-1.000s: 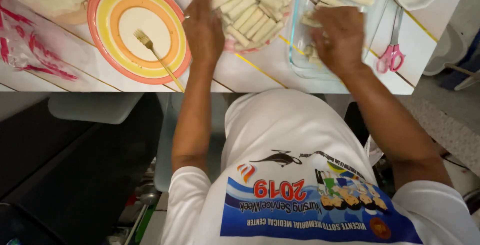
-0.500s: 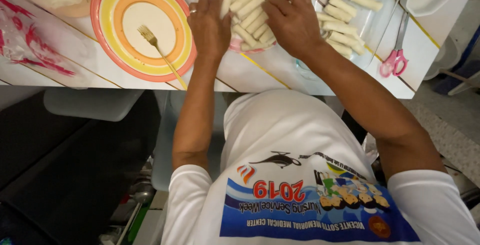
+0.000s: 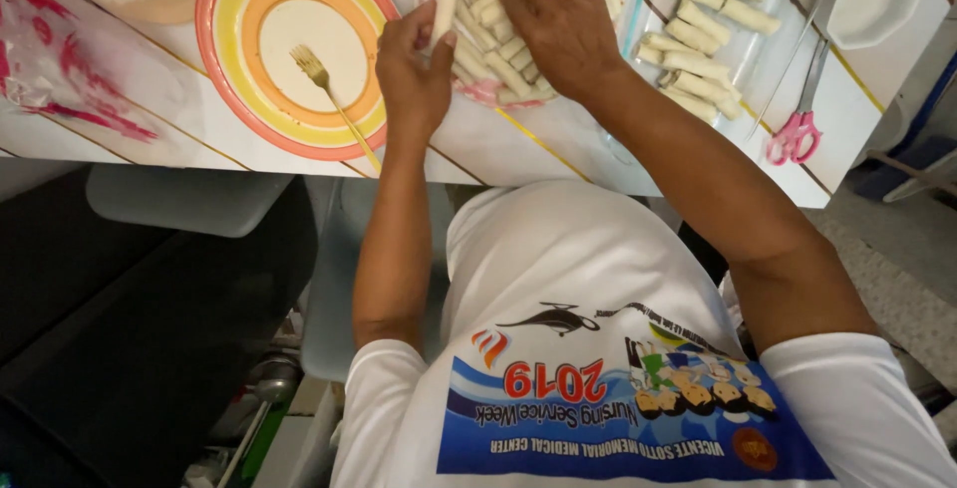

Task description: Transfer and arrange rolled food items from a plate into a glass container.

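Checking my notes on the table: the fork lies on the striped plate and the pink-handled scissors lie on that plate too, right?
Not quite. The head view shows the fork on the striped plate, but the scissors lie on the table, past the tray of rolls.

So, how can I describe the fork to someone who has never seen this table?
Look at the white table, left of the person's left hand, where a round plate with orange and yellow rings sits. The fork lies on it, prongs toward the pale centre, handle crossing the rim. It is the only thin, golden utensil there.
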